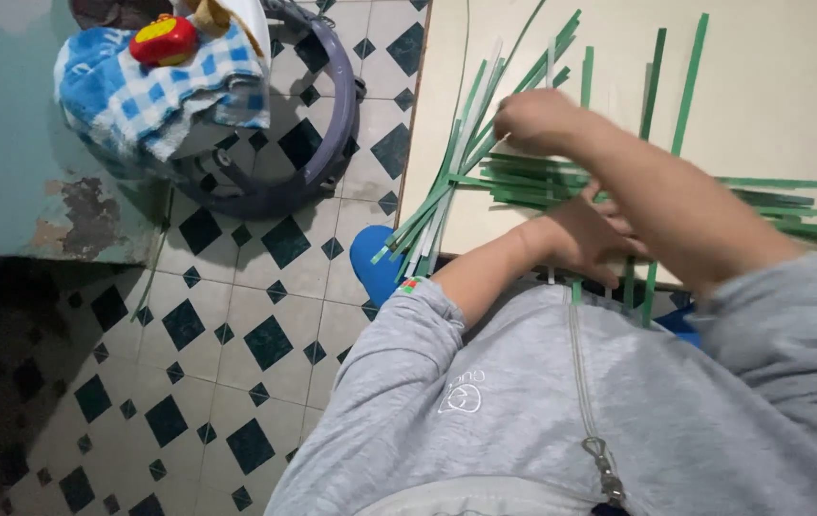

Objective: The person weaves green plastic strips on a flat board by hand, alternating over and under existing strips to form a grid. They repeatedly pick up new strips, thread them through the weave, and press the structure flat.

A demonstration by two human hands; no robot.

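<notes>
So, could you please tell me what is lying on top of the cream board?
Green strips lie crossed on the cream board, with the right hand and left hand on them. The forearms cover the middle.

One cream bench (790, 86) carries the green strips (523, 182), too many and too overlapped to count exactly: one fanned bundle lies at its left edge, four or five single strips stand apart running up the board, and a stack lies crosswise. Two hands work among them, the right hand (534, 119) and the left hand (588, 239). On the tiled floor (236, 334) stand one round grey frame (318, 134), one blue checked cloth (155, 91) and one red toy (164, 38).
</notes>
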